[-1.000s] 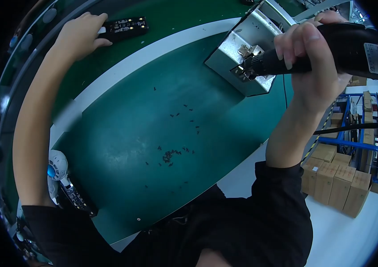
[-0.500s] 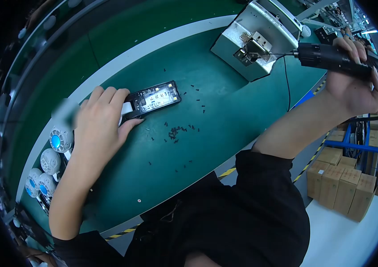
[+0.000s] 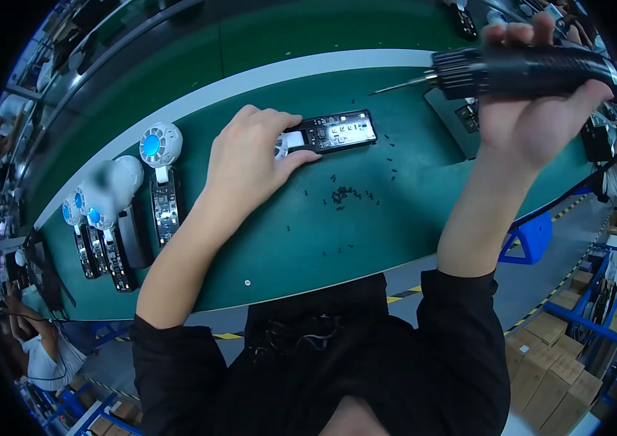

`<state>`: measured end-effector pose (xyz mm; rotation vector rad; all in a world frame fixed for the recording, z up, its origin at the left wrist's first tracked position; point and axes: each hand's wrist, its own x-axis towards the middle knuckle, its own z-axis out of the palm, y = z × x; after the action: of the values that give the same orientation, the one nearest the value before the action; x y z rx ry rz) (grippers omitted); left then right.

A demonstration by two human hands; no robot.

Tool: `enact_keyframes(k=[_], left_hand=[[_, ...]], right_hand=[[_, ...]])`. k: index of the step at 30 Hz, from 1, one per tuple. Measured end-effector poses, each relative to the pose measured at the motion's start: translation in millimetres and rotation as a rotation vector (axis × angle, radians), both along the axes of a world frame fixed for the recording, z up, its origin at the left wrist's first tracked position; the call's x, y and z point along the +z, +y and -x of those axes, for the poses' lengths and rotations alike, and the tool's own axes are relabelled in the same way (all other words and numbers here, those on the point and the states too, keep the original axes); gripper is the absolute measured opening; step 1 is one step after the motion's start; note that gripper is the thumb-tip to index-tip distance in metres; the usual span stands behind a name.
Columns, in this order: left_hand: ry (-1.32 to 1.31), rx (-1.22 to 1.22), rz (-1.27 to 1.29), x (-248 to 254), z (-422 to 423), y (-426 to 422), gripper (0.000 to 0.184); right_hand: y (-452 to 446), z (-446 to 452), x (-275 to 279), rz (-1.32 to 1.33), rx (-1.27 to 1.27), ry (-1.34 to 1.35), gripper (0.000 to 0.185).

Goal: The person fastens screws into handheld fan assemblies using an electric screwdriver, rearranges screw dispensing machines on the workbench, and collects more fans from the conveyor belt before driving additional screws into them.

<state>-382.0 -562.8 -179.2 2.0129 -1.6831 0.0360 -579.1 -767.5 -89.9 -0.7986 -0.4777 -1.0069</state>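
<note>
My left hand [image 3: 246, 151] grips a black device [image 3: 341, 132] by its white end, with the open circuit board facing up over the green mat [image 3: 250, 218]. Its thumb and fingers wrap round the end nearest the hand. My right hand [image 3: 530, 109] holds a black electric screwdriver [image 3: 461, 73] raised above the mat, its thin bit pointing left, above and to the right of the device. Small dark screws [image 3: 341, 195] lie scattered and in a small pile below the device. The metal screw feeder [image 3: 454, 120] is partly hidden behind the screwdriver and my right hand.
Several similar devices with round white heads [image 3: 161, 144] lie at the left of the mat. A small washer [image 3: 247, 283] is near the front edge. Blue plastic stool [image 3: 534, 238] and cardboard boxes [image 3: 541, 363] stand at the right. Another person [image 3: 50, 356] is at the lower left.
My left hand has brought the device from the far belt onto the mat. My right hand has lifted the screwdriver away from the metal feeder. The view has turned.
</note>
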Motion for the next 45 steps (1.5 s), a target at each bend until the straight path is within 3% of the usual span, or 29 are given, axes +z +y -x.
enact_keyframes(k=[3, 14, 16, 21, 24, 28, 39, 45], left_hand=[[0.011, -0.004, -0.08, 3.3, -3.7, -7.0, 0.044], [0.084, -0.03, -0.009, -7.5, -8.9, -5.4, 0.04], [0.085, -0.031, -0.008, -7.9, -8.0, -5.5, 0.04], [0.107, -0.015, -0.026, -6.0, -6.9, -5.7, 0.04], [0.108, -0.015, -0.017, -7.1, -6.4, -5.3, 0.04], [0.104, -0.017, -0.022, -6.4, -6.3, -5.8, 0.04], [0.089, 0.0, -0.005, -5.5, -6.3, -5.8, 0.037], [0.076, -0.111, -0.005, 0.7, -7.0, -8.8, 0.037]], right_hand=[[21.4, -25.8, 2.0, 0.048, -0.122, 0.252, 0.057], [65.2, -75.6, -14.3, 0.535, -0.533, 0.679, 0.037], [70.0, -79.5, -14.4, 0.556, -0.537, 0.688, 0.037], [57.0, -100.1, -40.6, 0.277, -0.158, 0.314, 0.037], [53.0, -96.8, -41.2, 0.362, -0.247, 0.39, 0.037], [61.0, -108.4, -47.6, 0.25, -0.087, 0.254, 0.036], [54.4, -109.3, -45.1, 0.288, -0.201, 0.35, 0.033], [49.8, -69.8, -34.2, 0.313, -0.394, 0.428, 0.031]])
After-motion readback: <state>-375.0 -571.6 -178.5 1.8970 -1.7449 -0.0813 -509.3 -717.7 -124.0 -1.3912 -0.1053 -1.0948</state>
